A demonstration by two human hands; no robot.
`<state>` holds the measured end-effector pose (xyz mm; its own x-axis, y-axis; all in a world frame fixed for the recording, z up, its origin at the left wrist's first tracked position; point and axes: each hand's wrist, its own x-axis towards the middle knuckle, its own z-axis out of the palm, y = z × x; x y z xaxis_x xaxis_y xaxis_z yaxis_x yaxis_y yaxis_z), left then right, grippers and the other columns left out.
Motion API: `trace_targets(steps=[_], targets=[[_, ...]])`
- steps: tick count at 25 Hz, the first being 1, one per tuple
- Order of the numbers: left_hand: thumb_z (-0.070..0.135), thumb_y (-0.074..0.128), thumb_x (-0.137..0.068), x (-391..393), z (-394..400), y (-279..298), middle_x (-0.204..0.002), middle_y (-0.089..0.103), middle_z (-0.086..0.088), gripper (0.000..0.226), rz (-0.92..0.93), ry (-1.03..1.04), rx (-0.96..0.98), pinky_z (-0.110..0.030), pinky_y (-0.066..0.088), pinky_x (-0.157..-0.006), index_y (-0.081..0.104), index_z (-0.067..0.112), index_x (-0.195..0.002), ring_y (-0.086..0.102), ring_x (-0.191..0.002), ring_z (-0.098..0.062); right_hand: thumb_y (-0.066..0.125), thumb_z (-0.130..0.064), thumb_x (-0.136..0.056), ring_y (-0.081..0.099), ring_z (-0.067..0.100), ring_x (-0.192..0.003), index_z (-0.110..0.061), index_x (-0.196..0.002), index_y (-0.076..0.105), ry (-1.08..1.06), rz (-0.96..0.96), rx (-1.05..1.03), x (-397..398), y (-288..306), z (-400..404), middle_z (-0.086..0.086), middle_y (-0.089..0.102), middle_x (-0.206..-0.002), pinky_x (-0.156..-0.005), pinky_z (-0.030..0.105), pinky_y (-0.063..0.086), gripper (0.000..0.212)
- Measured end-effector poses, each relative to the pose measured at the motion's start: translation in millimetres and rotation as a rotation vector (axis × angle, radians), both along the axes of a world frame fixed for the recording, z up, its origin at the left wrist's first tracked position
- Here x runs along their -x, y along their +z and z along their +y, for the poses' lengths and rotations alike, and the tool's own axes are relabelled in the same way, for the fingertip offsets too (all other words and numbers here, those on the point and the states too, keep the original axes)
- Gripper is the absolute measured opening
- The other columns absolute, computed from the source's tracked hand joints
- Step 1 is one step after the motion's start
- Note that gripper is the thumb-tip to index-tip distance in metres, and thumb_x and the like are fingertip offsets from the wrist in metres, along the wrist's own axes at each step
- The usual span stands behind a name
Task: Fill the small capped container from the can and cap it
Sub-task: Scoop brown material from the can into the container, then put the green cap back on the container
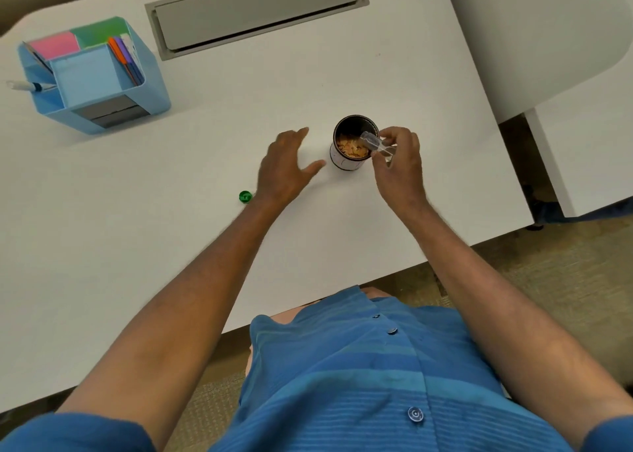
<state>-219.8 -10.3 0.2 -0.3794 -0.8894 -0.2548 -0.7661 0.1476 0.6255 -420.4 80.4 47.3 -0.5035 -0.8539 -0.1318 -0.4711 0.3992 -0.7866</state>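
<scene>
Small clear container [375, 143]: transparent, uncapped, held tilted with its open mouth over the rim of the can, at the can's right side. Contents, if any, cannot be told.

Right hand [399, 164]: fingers [394, 135] pinched closed around the container, thumb and forefinger on its body; hand just right of the can, above the desk.

Can [352, 143]: cylindrical, dark inside, pale wall with dark trim at the base, standing upright and open near the middle of the desk. Holds tan, flaky pieces [349, 148] filling the lower part.

Left hand [284, 167]: fingers spread wide open, holding nothing, palm down just left of the can and not touching it; slightly blurred.

Green cap [245, 197]: small, round, lying on the desk to the left of the left wrist, well apart from the can.

Desk [274, 75]: white, flat top. Grey recessed cable tray lid [257, 10] set into its far side.

Blue desk organiser [92, 75]: far left corner of the desk, compartmented; holds pink [54, 46] and green [99, 32] sticky notes, and a row of orange and purple items [121, 56] standing on edge. A marker [29, 86] lies at its left side.

Person: blue striped button shirt [359, 383], short sleeves, bare forearms, seated at the desk's near edge.

Floor: beige carpet [565, 263] under the desk.
</scene>
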Motion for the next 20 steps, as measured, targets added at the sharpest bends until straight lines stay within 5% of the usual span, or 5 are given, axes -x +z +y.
trace_targets(steps=[3, 6, 13, 17, 20], targets=[[0.042, 0.073, -0.088, -56, 7, -15, -0.141, 0.056, -0.006, 0.048, -0.127, 0.146, 0.033, -0.043, 0.046, -0.105, 0.064, 0.023, -0.130, 0.052, -0.131, -0.029, 0.055, -0.009, -0.098, 0.053, -0.013, -0.098, -0.022, -0.133, 0.056, -0.017, -0.102, 0.061, -24, -1, 17, -0.004, 0.042, -0.122, -0.082, 0.007, 0.048, 0.038], [0.038, 0.077, -0.086, -95, 20, -28, -0.134, 0.053, -0.010, 0.045, -0.227, 0.244, -0.110, -0.040, 0.049, -0.094, 0.065, 0.020, -0.125, 0.051, -0.126, -0.030, 0.053, -0.007, -0.099, 0.051, -0.008, -0.097, -0.020, -0.135, 0.058, 0.029, -0.150, 0.066, -54, -6, 33, -0.003, 0.041, -0.123, -0.082, 0.007, 0.047, 0.039], [0.011, 0.068, -0.093, -102, 27, -34, -0.122, 0.061, -0.014, 0.024, -0.030, 0.467, -0.185, -0.027, 0.046, -0.085, 0.071, 0.011, -0.116, 0.066, -0.102, -0.027, 0.055, -0.003, -0.098, 0.055, 0.000, -0.097, -0.018, -0.132, 0.062, 0.244, -0.232, -0.007, -100, -17, 39, -0.003, 0.046, -0.119, -0.080, 0.007, 0.046, 0.038], [-0.004, 0.064, -0.095, -89, 32, -13, -0.107, 0.063, -0.013, 0.035, 0.729, 0.890, -0.612, -0.031, 0.058, -0.096, 0.062, -0.004, -0.130, 0.065, -0.091, -0.019, 0.060, -0.004, -0.095, 0.059, -0.001, -0.098, -0.019, -0.130, 0.066, 0.303, -0.248, -0.072, -117, -20, 29, -0.003, 0.054, -0.119, -0.081, 0.005, 0.046, 0.039], [-0.005, 0.066, -0.093, -88, 41, 1, -0.093, 0.070, -0.010, 0.017, 1.103, 1.029, -0.757, -0.034, 0.063, -0.092, 0.069, -0.003, -0.110, 0.071, -0.089, -0.023, 0.062, -0.007, -0.095, 0.062, 0.005, -0.100, -0.020, -0.131, 0.066, 0.334, -0.260, -0.095, -129, -19, 21, -0.002, 0.058, -0.118, -0.084, 0.007, 0.047, 0.039]])
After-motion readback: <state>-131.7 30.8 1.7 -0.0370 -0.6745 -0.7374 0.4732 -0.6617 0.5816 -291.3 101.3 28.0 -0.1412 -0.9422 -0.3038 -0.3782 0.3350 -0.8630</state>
